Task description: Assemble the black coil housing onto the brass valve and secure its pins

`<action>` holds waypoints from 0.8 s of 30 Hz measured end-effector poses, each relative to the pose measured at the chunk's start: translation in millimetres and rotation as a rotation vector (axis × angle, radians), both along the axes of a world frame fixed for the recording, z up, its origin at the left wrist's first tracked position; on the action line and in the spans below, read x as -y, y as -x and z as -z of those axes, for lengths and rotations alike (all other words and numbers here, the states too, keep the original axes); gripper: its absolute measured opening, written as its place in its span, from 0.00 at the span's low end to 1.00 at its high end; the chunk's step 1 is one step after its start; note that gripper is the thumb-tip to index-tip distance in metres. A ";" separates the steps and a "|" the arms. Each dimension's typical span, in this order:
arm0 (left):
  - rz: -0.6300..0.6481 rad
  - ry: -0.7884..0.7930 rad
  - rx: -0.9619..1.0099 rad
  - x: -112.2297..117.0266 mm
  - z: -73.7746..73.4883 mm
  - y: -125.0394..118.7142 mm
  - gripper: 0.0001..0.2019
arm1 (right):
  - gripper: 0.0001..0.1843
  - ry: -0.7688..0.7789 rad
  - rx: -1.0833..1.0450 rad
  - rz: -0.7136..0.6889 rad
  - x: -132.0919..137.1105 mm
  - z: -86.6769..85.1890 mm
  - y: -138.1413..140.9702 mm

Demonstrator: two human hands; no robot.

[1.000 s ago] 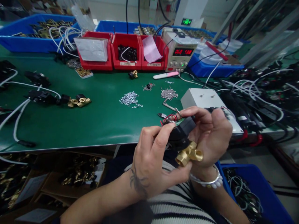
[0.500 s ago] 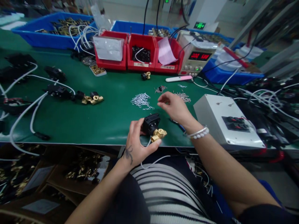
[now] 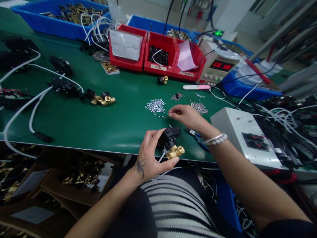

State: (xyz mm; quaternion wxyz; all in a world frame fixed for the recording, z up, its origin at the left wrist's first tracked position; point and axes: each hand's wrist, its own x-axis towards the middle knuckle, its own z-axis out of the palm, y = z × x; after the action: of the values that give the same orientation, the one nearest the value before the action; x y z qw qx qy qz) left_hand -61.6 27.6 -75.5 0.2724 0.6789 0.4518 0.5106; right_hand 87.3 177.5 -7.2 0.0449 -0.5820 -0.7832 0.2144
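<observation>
— Two hands over the near edge of the green bench mat (image 3: pixel 99 122), am I right? What sits far left?

— Black connector blocks on white cables (image 3: pixel 37 102), and a spare brass valve pair (image 3: pixel 104 99) lying flat on the mat, well apart from either hand.

— And the left hand (image 3: pixel 148 158)?

— Curled round a solenoid valve (image 3: pixel 172 143). Thumb underneath against the brass body (image 3: pixel 176 152), fingers (image 3: pixel 153 138) closed over the side of the black coil housing (image 3: pixel 169 136). The valve sits at the fingertips rather than deep in the palm, just above the mat's front edge.

— Which way does it point?

— Coil up and away from the person, brass fitting down and towards the right, with its open port facing right. The long axis runs tilted, from the coil at upper left to the brass at lower right. A white cable (image 3: pixel 162 168) trails from under it towards the striped shirt.

— The right hand (image 3: pixel 188 117)?

— Further out on the mat, past the valve, fingertips (image 3: pixel 172 113) pinched together just beside a heap of silver wire clips (image 3: pixel 155 105). Whether a clip is caught in that pinch I cannot tell; it is too small. A bead bracelet (image 3: pixel 215 138) circles the wrist.

— Anything to the right of it?

— Another small heap of silver pins (image 3: pixel 199 107), then a white box (image 3: pixel 237 132) with black switches on it. Behind stand red bins (image 3: pixel 160 53) and a power supply (image 3: pixel 218 67) with a red readout.
</observation>
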 end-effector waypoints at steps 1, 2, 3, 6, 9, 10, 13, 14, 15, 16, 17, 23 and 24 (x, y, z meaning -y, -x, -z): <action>-0.009 0.002 0.003 1.1 -1.1 0.1 0.37 | 0.05 -0.009 -0.084 -0.002 7.6 -2.9 -3.0; -0.021 0.004 0.007 2.4 -2.6 0.4 0.36 | 0.05 -0.008 -0.213 -0.003 16.4 -6.3 -6.2; -0.033 0.002 0.009 3.8 -4.8 0.7 0.36 | 0.06 0.005 -0.376 -0.006 26.1 -10.2 -9.3; -0.070 -0.013 0.008 8.3 -14.6 1.8 0.37 | 0.08 0.075 -0.848 -0.020 57.8 -23.7 -16.8; -0.097 -0.022 -0.005 12.6 -27.6 2.3 0.36 | 0.06 0.105 -0.977 -0.012 86.8 -37.0 -20.9; -0.107 -0.024 -0.011 14.1 -31.9 2.3 0.36 | 0.05 0.103 -0.981 0.001 94.8 -40.8 -21.8; -0.130 -0.040 -0.044 19.5 -43.3 1.7 0.36 | 0.03 0.067 -0.962 0.037 114.0 -50.3 -23.4; -0.138 -0.048 -0.056 21.5 -46.4 1.3 0.36 | 0.03 0.050 -0.949 0.044 119.3 -53.0 -23.3; -0.146 -0.055 -0.068 23.5 -49.2 0.8 0.36 | 0.03 0.038 -0.937 0.050 124.1 -55.6 -22.9; -0.155 -0.063 -0.077 25.4 -51.7 0.2 0.36 | 0.04 0.037 -0.928 0.056 128.7 -58.1 -22.1; -0.164 -0.068 -0.085 27.1 -54.0 -0.5 0.35 | 0.06 0.046 -0.922 0.061 133.1 -60.5 -21.1; -0.191 -0.111 -0.133 33.0 -64.6 -4.2 0.34 | 0.04 -0.055 -0.848 0.061 151.3 -69.7 -16.6; -0.193 -0.119 -0.138 33.2 -66.0 -4.2 0.34 | 0.05 -0.101 -0.816 0.057 152.5 -70.3 -16.6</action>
State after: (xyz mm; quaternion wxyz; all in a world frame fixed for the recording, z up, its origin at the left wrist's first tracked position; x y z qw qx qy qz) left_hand -57.3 -5.7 -9.5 0.1494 0.6806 0.5017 0.5125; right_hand 103.8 25.0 63.1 0.3863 -0.4678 -0.6940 0.3878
